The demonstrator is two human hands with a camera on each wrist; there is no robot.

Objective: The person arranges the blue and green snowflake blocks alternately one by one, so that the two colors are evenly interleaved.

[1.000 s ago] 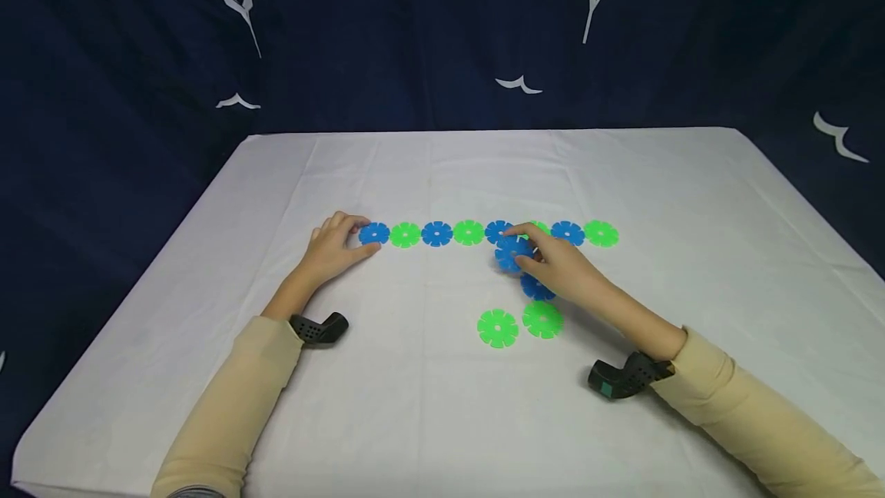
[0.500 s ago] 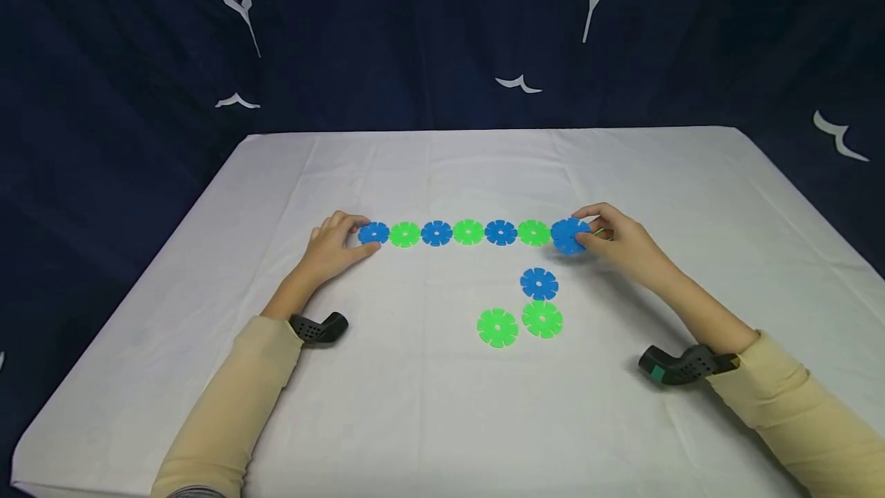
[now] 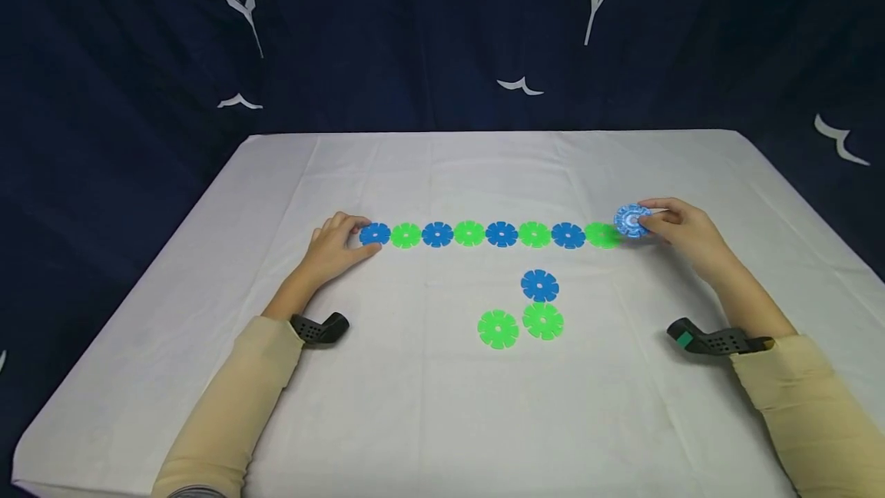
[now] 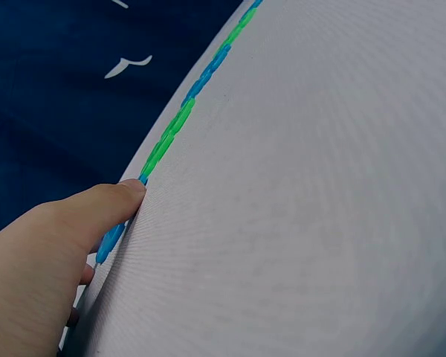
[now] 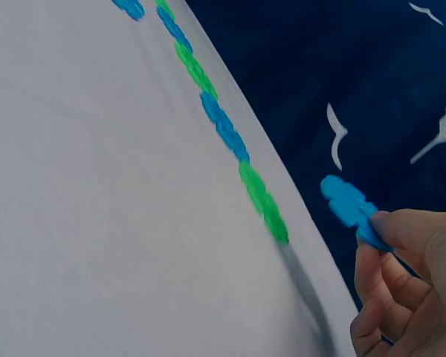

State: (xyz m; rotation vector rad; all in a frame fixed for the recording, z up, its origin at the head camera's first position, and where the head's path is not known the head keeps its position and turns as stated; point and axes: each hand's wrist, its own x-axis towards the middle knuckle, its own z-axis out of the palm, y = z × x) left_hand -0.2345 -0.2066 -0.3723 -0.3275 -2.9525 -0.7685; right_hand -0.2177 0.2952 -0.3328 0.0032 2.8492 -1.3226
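at the right end of the row (image 3: 469, 234), raised blue disc (image 3: 630, 219), edge pinched by right hand (image 3: 691, 238); likely light, stiffish, best held by the rim. left hand (image 3: 333, 251), slightly spread, grips leftmost blue disc (image 3: 375, 234).

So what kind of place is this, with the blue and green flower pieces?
Probably an indoor recording spot: there's a big white-clothed table, a navy feather-print curtain behind it, and black wrist cameras on the person working.
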